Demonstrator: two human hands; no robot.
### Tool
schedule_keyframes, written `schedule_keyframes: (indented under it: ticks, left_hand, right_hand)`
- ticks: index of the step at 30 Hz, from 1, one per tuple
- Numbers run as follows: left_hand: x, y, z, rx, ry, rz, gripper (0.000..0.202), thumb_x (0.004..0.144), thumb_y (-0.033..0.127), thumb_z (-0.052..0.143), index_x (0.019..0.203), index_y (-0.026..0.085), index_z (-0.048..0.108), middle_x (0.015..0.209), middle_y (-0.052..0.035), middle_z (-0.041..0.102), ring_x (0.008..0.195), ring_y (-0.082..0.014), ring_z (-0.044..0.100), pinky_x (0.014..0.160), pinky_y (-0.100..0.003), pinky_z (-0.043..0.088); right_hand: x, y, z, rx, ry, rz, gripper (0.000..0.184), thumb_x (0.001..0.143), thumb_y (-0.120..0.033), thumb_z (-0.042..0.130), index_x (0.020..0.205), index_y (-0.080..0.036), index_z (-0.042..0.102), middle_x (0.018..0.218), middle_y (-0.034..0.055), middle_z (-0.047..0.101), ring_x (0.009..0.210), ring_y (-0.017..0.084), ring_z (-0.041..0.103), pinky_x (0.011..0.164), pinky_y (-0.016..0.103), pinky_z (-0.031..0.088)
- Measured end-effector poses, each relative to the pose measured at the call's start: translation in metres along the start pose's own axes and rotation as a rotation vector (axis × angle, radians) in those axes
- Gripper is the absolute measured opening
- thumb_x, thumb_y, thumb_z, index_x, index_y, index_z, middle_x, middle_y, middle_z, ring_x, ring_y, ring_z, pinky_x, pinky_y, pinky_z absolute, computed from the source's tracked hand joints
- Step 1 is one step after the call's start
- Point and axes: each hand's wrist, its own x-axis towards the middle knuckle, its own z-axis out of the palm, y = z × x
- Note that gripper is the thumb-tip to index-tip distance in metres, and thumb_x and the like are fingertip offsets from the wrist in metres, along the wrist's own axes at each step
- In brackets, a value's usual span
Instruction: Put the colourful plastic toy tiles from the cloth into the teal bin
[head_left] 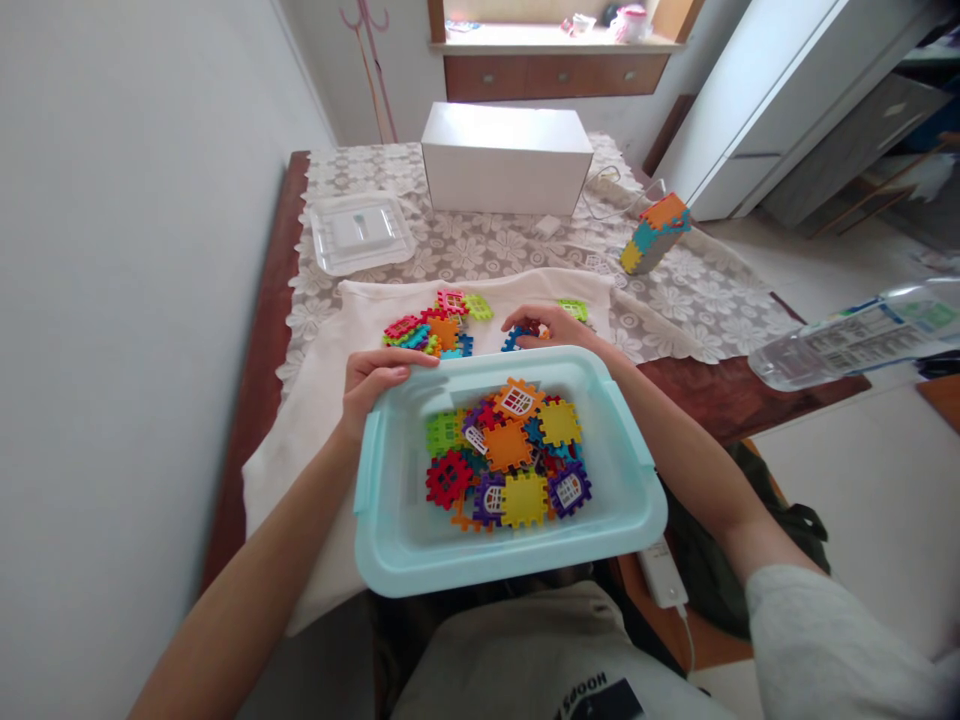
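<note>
A light-blue plastic bin (397, 570) sits at the near table edge, holding a pile of interlocking building tiles (507, 446) in orange, yellow, purple, red and green. My left hand (375, 385) grips its far left corner, fingers lying along the rim. Beyond the far rim, my right hand (553, 326) has its fingers curled over a blue building tile (513, 340), with other coloured bits beside it; the rim hides part of this. Left of that hand lies a loose heap of tiles (444, 330) on the white cloth. A green tile (573, 309) lies just past my right hand.
On the lace tablecloth (465, 245) stand a white box (506, 165), a clear lid (361, 232) and an assembled tile block (655, 233). A plastic bottle (855, 335) is at right. A wall (135, 250) runs along the left; a power strip (663, 572) lies beside the bin.
</note>
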Motion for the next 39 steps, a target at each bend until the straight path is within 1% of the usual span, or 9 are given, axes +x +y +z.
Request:
schedule_keyframes:
  ticks: [7,10,13,17,20,25,28,32,39]
  left_hand:
    - [0.0,-0.002,-0.001,-0.01,-0.026,0.013,0.023,0.067,0.028,0.074,0.079,0.02,0.093,0.071,-0.0075,0.084,0.055,-0.0151,0.068,0.049,-0.022,0.047]
    - [0.0,-0.001,0.002,-0.008,-0.019,0.009,0.023,0.067,0.028,0.074,0.078,0.021,0.093,0.068,-0.0066,0.082,0.052,-0.0149,0.065,0.048,-0.024,0.046]
    - [-0.001,0.0,0.003,0.013,-0.006,0.003,0.023,0.067,0.028,0.072,0.076,0.022,0.092,0.066,-0.0059,0.081,0.052,-0.0155,0.064,0.048,-0.024,0.045]
    - [-0.001,0.0,0.004,0.021,0.0,0.002,0.023,0.067,0.029,0.072,0.076,0.023,0.092,0.066,-0.0064,0.081,0.051,-0.0155,0.062,0.047,-0.025,0.043]
    - [-0.001,0.0,0.003,0.03,0.011,0.012,0.023,0.068,0.027,0.072,0.076,0.022,0.092,0.072,-0.0079,0.084,0.056,-0.0164,0.065,0.048,-0.025,0.044]
    - [-0.001,-0.003,0.0,0.035,0.013,0.03,0.021,0.069,0.027,0.073,0.076,0.023,0.092,0.072,-0.007,0.083,0.056,-0.0155,0.065,0.048,-0.023,0.045]
    - [-0.001,-0.005,-0.001,0.052,0.019,0.054,0.019,0.071,0.029,0.073,0.074,0.023,0.091,0.072,-0.0071,0.083,0.058,-0.0172,0.066,0.049,-0.025,0.047]
    - [-0.002,-0.003,0.001,0.053,0.028,0.009,0.022,0.07,0.028,0.072,0.077,0.023,0.092,0.07,-0.0075,0.082,0.056,-0.017,0.064,0.048,-0.026,0.045]
    - [-0.002,0.001,0.003,0.057,0.029,0.005,0.023,0.068,0.031,0.072,0.076,0.02,0.091,0.067,-0.0078,0.081,0.053,-0.0168,0.063,0.047,-0.026,0.043]
  right_hand:
    - [0.006,-0.019,-0.003,0.632,0.434,0.042,0.045,0.082,-0.046,0.09,0.101,-0.029,0.053,0.088,-0.0039,0.062,0.072,0.014,0.061,0.064,0.027,0.055]
    - [-0.002,-0.04,-0.005,0.691,0.353,0.007,0.049,0.08,-0.055,0.095,0.102,-0.029,0.059,0.088,-0.0019,0.065,0.08,0.018,0.068,0.072,0.032,0.062]
    - [-0.008,-0.051,-0.002,0.686,0.117,-0.051,0.054,0.079,-0.072,0.093,0.095,-0.027,0.068,0.093,0.0038,0.072,0.097,0.024,0.075,0.089,0.041,0.066]
    - [-0.002,-0.04,0.004,0.627,0.102,-0.02,0.074,0.089,-0.099,0.058,0.098,-0.027,0.075,0.105,0.0082,0.078,0.106,0.027,0.077,0.099,0.048,0.067]
    - [0.003,-0.023,0.006,0.325,0.108,0.017,0.071,0.096,-0.093,0.056,0.117,-0.029,0.08,0.125,0.01,0.08,0.122,0.03,0.074,0.112,0.053,0.062]
    - [0.006,0.014,0.016,-0.182,-0.139,-0.09,0.06,0.1,-0.077,0.063,0.149,-0.042,0.071,0.16,0.002,0.066,0.163,0.031,0.045,0.142,0.062,0.026]
    - [0.01,0.026,0.023,-0.126,-0.245,-0.113,0.049,0.106,-0.068,0.054,0.141,-0.041,0.076,0.149,0.0013,0.073,0.15,0.026,0.057,0.137,0.056,0.036]
    - [0.01,0.006,0.021,-0.02,-0.251,-0.111,0.038,0.105,-0.061,0.06,0.115,-0.033,0.084,0.12,0.0056,0.08,0.121,0.027,0.068,0.117,0.048,0.053]
    - [-0.004,-0.018,-0.022,-0.278,-0.192,-0.032,0.021,0.089,-0.037,0.08,0.108,-0.028,0.086,0.11,0.0083,0.077,0.105,0.029,0.069,0.099,0.044,0.053]
